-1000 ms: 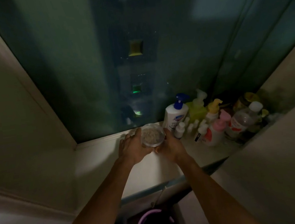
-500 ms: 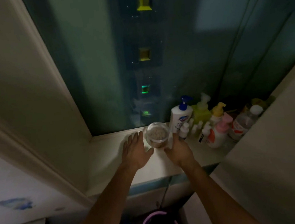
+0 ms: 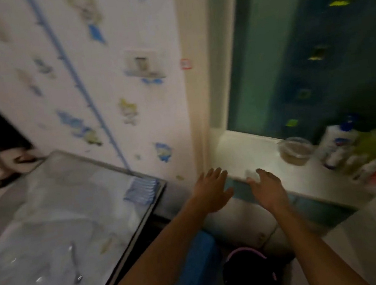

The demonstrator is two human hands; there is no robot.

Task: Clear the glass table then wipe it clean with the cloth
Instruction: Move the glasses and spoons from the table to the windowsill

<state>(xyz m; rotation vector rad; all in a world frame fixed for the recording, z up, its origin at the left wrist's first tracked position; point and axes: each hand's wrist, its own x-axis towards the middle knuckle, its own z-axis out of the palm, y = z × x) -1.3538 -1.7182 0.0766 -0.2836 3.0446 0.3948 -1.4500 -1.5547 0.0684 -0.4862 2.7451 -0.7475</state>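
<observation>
- The glass table (image 3: 110, 212) fills the lower left of the view; its dark right edge runs in a diagonal line toward the person's left forearm.
- A blue striped cloth (image 3: 141, 191) lies folded on the table at the far right corner, just beside the wall with cartoon stickers (image 3: 129, 111).
- A metal fork (image 3: 75, 264) lies on the table nearer to the person, well apart from the cloth. Some pale, blurred shapes lie under or on the glass; I cannot tell what they are.
- The left hand (image 3: 211, 193) is to the right of the table corner, in the air, with the fingers spread and straight. It holds nothing.
- The right hand (image 3: 269, 190) is just beside the left hand, farther from the table, at the front edge of the window ledge (image 3: 249, 156). Its fingers are relaxed and apart, and it holds nothing.
- A small clear glass bowl (image 3: 296, 150) with something brownish inside stands on the ledge, beyond the right hand and apart from it.
- To the right of the bowl stand a white pump bottle (image 3: 336, 139) with a blue top and a group of other bottles, too blurred to name.
- Below the hands, beside the table's edge, there is a blue thing (image 3: 196, 265) and a dark bucket with a pink rim (image 3: 245, 250).
</observation>
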